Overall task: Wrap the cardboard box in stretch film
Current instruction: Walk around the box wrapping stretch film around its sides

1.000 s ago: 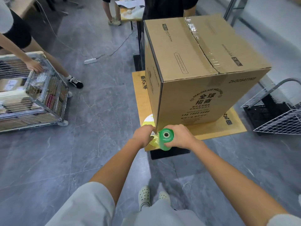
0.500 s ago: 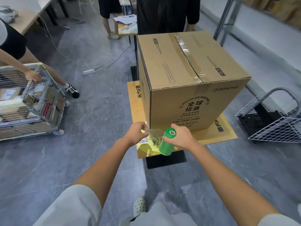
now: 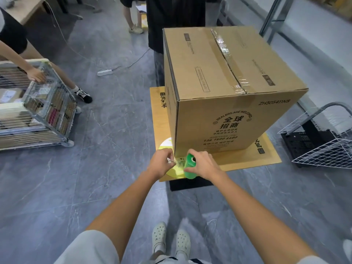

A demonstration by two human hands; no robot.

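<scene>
The person wears a pale grey short-sleeved top. The left sleeve (image 3: pixel 89 248) and right sleeve (image 3: pixel 312 261) end far back from each hand, leaving both forearms bare. The left hand (image 3: pixel 162 161) and right hand (image 3: pixel 203 165) are bare. Below the hands show two pale, perforated clogs (image 3: pixel 159 236).

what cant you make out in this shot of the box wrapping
Head view:
- Far sides of the cardboard box: hidden by the box itself.
- Film end: partly under the left hand; stuck to the box or not, unclear.
- Film left on the green roll: covered by the right hand.
- Its small print: too small.
</scene>
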